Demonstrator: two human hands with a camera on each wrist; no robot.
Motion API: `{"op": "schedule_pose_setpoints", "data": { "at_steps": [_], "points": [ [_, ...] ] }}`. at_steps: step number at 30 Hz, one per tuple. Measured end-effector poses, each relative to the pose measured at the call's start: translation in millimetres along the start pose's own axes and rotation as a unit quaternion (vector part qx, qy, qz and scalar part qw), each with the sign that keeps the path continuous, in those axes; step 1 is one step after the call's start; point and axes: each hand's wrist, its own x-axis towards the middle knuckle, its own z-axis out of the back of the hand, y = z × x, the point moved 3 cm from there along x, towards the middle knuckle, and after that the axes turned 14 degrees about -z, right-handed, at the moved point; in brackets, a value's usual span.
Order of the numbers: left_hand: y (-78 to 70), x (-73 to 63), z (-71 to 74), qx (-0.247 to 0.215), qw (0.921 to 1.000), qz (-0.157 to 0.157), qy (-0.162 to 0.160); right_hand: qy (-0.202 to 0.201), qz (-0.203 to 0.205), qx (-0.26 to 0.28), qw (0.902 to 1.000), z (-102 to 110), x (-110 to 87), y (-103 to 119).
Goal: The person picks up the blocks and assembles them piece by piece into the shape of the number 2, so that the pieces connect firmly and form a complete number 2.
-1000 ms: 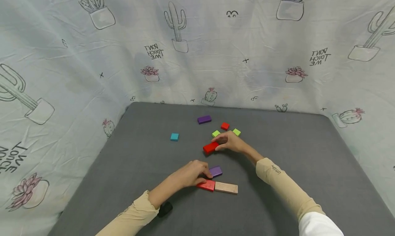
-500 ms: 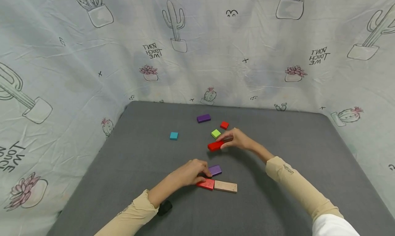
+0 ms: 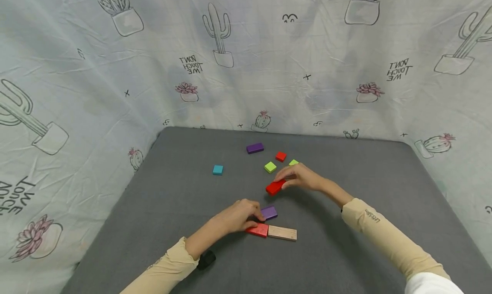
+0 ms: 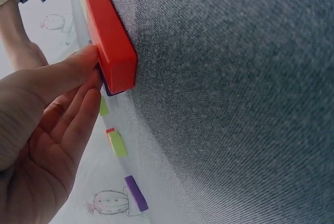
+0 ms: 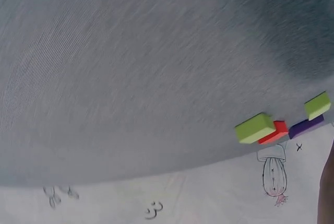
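My left hand [image 3: 238,216] stays low at the left end of a small block group. Its thumb rests at the upper edge of a red block [image 4: 111,38], and its fingers reach the left end of a purple block [image 3: 270,212] just behind. A plain wooden block [image 3: 282,233] lies end to end with the red one. Farther out, my right hand [image 3: 300,177] pinches a second red block [image 3: 274,187] between thumb and fingers, with a shadow below. The right wrist view leaves that block out of frame.
Behind the right hand lie a green block [image 3: 270,167], a partly covered green block [image 5: 254,128], a small red block [image 3: 281,156] and a dark purple block [image 3: 255,148]. A blue block [image 3: 218,170] sits to the left. A black object [image 3: 206,260] is beside the left wrist.
My right hand has moved to the right with its red block, and the forearm has shifted right too. The left hand and the blocks by it stay as they were.
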Motion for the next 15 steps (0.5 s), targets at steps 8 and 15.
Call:
{"op": "schedule_pose_setpoints", "data": {
  "at_steps": [8,15],
  "points": [
    [-1.4,-1.4,-1.0,-0.001,1.0000,-0.003,-0.006,0.031,0.013,-0.098,0.9946,-3.5,2.3,-3.5],
    [-2.1,-0.6,0.5,0.005,1.0000,-0.004,-0.005,0.044,0.013,-0.092,0.9947,-9.4,4.8,-10.8]
  ]
}}
